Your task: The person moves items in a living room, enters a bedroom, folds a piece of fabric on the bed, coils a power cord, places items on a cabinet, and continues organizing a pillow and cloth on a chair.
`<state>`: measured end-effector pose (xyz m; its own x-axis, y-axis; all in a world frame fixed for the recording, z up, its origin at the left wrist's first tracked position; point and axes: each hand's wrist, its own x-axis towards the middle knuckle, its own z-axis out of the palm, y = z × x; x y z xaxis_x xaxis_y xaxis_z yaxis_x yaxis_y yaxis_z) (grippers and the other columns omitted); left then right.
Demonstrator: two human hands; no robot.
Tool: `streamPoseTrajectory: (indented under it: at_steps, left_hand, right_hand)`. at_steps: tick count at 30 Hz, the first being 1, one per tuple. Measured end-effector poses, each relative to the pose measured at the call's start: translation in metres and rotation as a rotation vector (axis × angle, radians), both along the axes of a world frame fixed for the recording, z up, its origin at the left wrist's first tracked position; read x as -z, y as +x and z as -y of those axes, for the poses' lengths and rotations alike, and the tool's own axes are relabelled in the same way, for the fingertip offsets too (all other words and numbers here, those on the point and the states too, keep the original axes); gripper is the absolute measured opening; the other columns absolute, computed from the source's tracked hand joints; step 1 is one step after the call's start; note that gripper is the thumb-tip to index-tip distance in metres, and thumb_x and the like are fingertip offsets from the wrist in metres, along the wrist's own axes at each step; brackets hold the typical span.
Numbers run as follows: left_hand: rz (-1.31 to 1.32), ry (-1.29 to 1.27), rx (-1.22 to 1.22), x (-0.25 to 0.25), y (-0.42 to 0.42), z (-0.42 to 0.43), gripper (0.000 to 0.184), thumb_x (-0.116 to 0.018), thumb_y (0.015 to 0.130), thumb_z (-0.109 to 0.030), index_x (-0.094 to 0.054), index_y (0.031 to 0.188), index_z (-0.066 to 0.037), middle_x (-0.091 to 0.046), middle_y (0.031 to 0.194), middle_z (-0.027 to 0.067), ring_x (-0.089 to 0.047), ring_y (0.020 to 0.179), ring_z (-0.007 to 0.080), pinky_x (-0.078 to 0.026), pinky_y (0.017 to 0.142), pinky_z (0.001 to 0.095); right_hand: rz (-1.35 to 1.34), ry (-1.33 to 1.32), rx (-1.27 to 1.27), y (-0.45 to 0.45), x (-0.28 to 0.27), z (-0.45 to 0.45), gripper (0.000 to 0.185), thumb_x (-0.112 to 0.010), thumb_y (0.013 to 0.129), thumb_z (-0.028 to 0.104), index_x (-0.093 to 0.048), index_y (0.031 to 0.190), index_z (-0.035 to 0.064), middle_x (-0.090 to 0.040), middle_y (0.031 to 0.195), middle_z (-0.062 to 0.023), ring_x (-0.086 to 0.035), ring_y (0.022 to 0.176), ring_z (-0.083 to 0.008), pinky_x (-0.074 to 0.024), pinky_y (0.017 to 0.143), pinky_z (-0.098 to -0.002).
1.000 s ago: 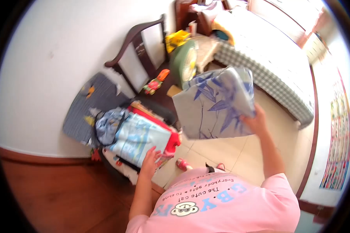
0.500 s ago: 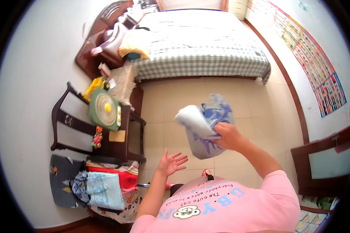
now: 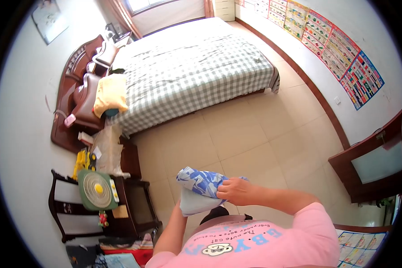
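Observation:
My right hand (image 3: 232, 190) grips a folded white cloth with blue leaf patterns (image 3: 201, 182), held in front of my waist. The cloth's paler side (image 3: 194, 203) hangs down on the left. My left forearm (image 3: 172, 230) reaches up to the left side of the cloth, which hides the left hand and its fingers. Below, part of my pink shirt (image 3: 263, 241) shows.
A bed with a checked cover (image 3: 187, 76) stands ahead. To the left are a dark chair (image 3: 140, 203), a green fan (image 3: 97, 190), a yellow toy truck (image 3: 81, 164) and folded clothes (image 3: 120, 260). A door (image 3: 370, 158) is at the right.
The view has turned from the clothes pile toward the bed. The patterned cloth has come down close to my waist, and my left hand, earlier open and apart from it, is now behind it.

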<state>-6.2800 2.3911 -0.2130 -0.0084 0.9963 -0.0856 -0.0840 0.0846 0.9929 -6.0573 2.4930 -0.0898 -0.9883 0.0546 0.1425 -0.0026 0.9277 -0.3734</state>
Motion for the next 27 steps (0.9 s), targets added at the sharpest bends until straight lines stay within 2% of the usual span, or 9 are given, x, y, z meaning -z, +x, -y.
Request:
streamPoseTrajectory:
  at_steps: [3, 4, 6, 9, 14, 18, 21, 23, 27]
  left_hand:
    - [0.491, -0.111, -0.003, 0.007, -0.025, -0.088, 0.038, -0.051, 0.091, -0.027, -0.048, 0.123, -0.007, -0.055, 0.12, 0.0077, -0.054, 0.109, 0.0197, -0.047, 0.093, 0.0359]
    - [0.783, -0.283, -0.053, -0.003, -0.033, -0.114, 0.04, -0.051, 0.091, -0.03, -0.048, 0.123, -0.006, -0.056, 0.119, 0.0091, -0.056, 0.107, 0.0221, -0.048, 0.092, 0.0377]
    - [1.075, -0.477, -0.1, -0.001, -0.05, -0.166, 0.043, -0.051, 0.09, -0.034, -0.049, 0.122, -0.005, -0.057, 0.117, 0.0105, -0.057, 0.106, 0.0246, -0.048, 0.091, 0.0395]
    - [1.038, -0.718, 0.012, 0.035, -0.073, -0.244, 0.04, -0.048, 0.089, -0.022, -0.048, 0.122, 0.0, -0.057, 0.116, 0.0147, -0.058, 0.104, 0.0286, -0.048, 0.092, 0.0425]
    - [0.8, -0.658, -0.133, 0.023, -0.029, -0.371, 0.04, -0.043, 0.089, -0.017, -0.046, 0.125, 0.0, -0.054, 0.12, 0.0165, -0.056, 0.108, 0.0301, -0.046, 0.094, 0.0435]
    - [0.697, -0.536, -0.236, 0.01, -0.01, -0.472, 0.04, -0.039, 0.089, -0.013, -0.044, 0.127, 0.0, -0.052, 0.124, 0.018, -0.054, 0.112, 0.0312, -0.045, 0.096, 0.0443]
    - [0.679, -0.29, -0.252, -0.029, -0.005, -0.551, 0.044, -0.041, 0.082, -0.007, -0.044, 0.125, 0.002, -0.054, 0.12, 0.0166, -0.056, 0.106, 0.0301, -0.045, 0.096, 0.0427]
    - [0.643, -0.173, -0.346, -0.051, -0.005, -0.587, 0.05, -0.043, 0.075, -0.004, -0.043, 0.124, 0.003, -0.055, 0.116, 0.0137, -0.057, 0.103, 0.029, -0.045, 0.095, 0.0411]
    - [0.606, 0.076, -0.462, -0.094, -0.023, -0.679, 0.05, -0.043, 0.074, -0.001, -0.043, 0.124, 0.001, -0.054, 0.116, 0.0135, -0.056, 0.104, 0.028, -0.046, 0.094, 0.0404]
  right_hand:
    - [-0.028, 0.026, 0.081, -0.008, 0.0, -0.073, 0.023, -0.061, 0.07, 0.006, -0.052, 0.09, 0.0114, -0.052, 0.083, -0.0012, -0.053, 0.08, -0.0191, -0.0433, 0.067, -0.0325]
    - [-0.052, 0.042, 0.123, -0.01, -0.002, -0.095, 0.022, -0.061, 0.07, 0.006, -0.052, 0.089, 0.0117, -0.052, 0.082, -0.0011, -0.053, 0.079, -0.019, -0.0431, 0.067, -0.0325]
    - [-0.069, 0.049, 0.172, -0.011, -0.008, -0.134, 0.021, -0.06, 0.069, 0.006, -0.052, 0.088, 0.012, -0.052, 0.082, -0.0009, -0.053, 0.078, -0.0188, -0.0428, 0.068, -0.0324]
    - [-0.049, 0.088, 0.234, -0.015, -0.016, -0.192, 0.015, -0.059, 0.071, 0.009, -0.054, 0.084, 0.0126, -0.054, 0.083, -0.0012, -0.053, 0.08, -0.0196, -0.0433, 0.072, -0.033]
    - [-0.124, 0.055, 0.462, 0.006, -0.01, -0.31, 0.024, -0.064, 0.064, 0.006, -0.053, 0.085, 0.0116, -0.055, 0.084, -0.0028, -0.055, 0.081, -0.0227, -0.044, 0.071, -0.0355]
    - [-0.186, -0.084, 0.579, 0.037, 0.011, -0.418, 0.034, -0.067, 0.059, 0.002, -0.056, 0.09, 0.0098, -0.057, 0.087, -0.0059, -0.057, 0.083, -0.0269, -0.0447, 0.072, -0.0364]
    - [-0.365, -0.497, 0.592, 0.038, 0.044, -0.497, 0.039, -0.063, 0.06, -0.005, -0.058, 0.096, 0.0067, -0.059, 0.098, -0.0142, -0.057, 0.091, -0.0322, -0.0451, 0.082, -0.0349]
    - [-0.409, -0.604, 0.574, 0.027, 0.07, -0.55, 0.038, -0.063, 0.061, -0.006, -0.058, 0.097, 0.0065, -0.059, 0.099, -0.0131, -0.058, 0.092, -0.0306, -0.0449, 0.083, -0.0345]
    - [-0.506, -0.839, 0.52, -0.004, 0.071, -0.654, 0.038, -0.062, 0.065, -0.007, -0.057, 0.099, 0.0066, -0.06, 0.1, -0.0083, -0.058, 0.093, -0.0252, -0.0445, 0.085, -0.0323]
